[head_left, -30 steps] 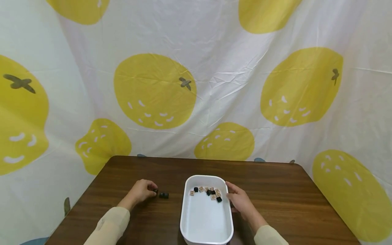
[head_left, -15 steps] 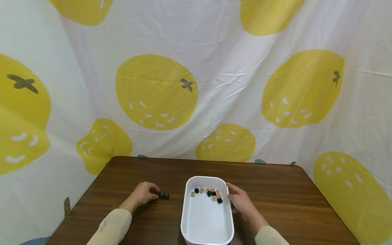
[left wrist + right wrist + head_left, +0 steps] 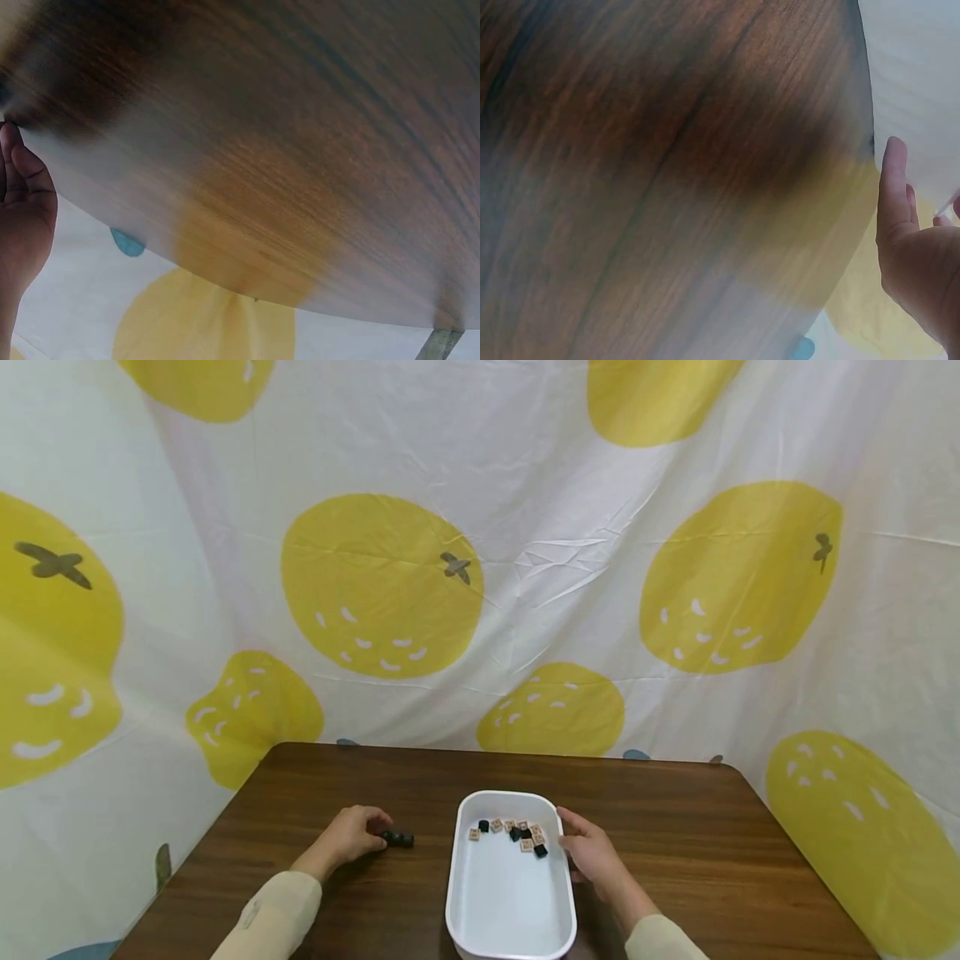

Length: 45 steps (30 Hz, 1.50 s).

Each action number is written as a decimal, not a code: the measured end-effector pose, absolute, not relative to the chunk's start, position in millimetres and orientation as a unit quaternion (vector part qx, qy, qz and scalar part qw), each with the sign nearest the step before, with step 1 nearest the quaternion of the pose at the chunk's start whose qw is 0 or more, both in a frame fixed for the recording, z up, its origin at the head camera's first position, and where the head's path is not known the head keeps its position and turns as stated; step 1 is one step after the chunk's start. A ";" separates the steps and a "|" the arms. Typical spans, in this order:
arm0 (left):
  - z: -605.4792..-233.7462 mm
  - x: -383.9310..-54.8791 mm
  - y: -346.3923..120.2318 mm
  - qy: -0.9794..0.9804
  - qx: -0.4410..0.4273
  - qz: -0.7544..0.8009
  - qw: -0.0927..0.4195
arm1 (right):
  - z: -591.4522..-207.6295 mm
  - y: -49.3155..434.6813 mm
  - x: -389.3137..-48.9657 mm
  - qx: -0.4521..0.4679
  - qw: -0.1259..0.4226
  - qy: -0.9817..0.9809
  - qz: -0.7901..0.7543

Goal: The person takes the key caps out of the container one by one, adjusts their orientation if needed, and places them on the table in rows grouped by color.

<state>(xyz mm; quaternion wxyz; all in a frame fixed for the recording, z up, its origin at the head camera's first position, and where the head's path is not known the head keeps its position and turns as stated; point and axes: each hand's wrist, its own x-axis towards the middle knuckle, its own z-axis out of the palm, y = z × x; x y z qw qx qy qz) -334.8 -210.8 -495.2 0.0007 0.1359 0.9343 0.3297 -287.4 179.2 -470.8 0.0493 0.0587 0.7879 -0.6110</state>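
In the head view my left hand is low over the table, left of the tray. Its thumb and fingers pinch the left end of a short row of small black blocks; the pinched block is partly hidden by the fingertips. At the left edge of the left wrist view, the same hand shows with curled fingers. My right hand holds the right side of a white oblong tray, near its far end. The right wrist view shows this hand with its thin rim between the digits.
Several small black blocks and light wood-coloured square pieces lie inside the tray at its far end. The dark wooden table has rounded far corners. Behind it hangs a white cloth with yellow fruit prints.
My left hand has shifted slightly right, bringing its black block up against the others in the row. The tray and right hand have moved slightly to the right.
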 end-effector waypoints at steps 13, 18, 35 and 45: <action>-497.8 -336.4 -213.5 0.931 0.152 0.332 -0.001 | -472.3 178.3 -288.9 0.056 0.050 0.788 -0.612; -497.7 -335.3 -212.7 0.932 0.142 0.332 0.000 | -472.7 177.8 -288.7 0.053 0.047 0.790 -0.609; -465.2 -342.4 -146.8 0.892 0.173 0.408 -0.093 | -474.3 176.9 -285.4 0.054 0.038 0.783 -0.618; -463.0 -340.6 -93.7 0.902 0.185 0.386 -0.056 | -473.4 177.4 -285.4 0.042 0.040 0.789 -0.611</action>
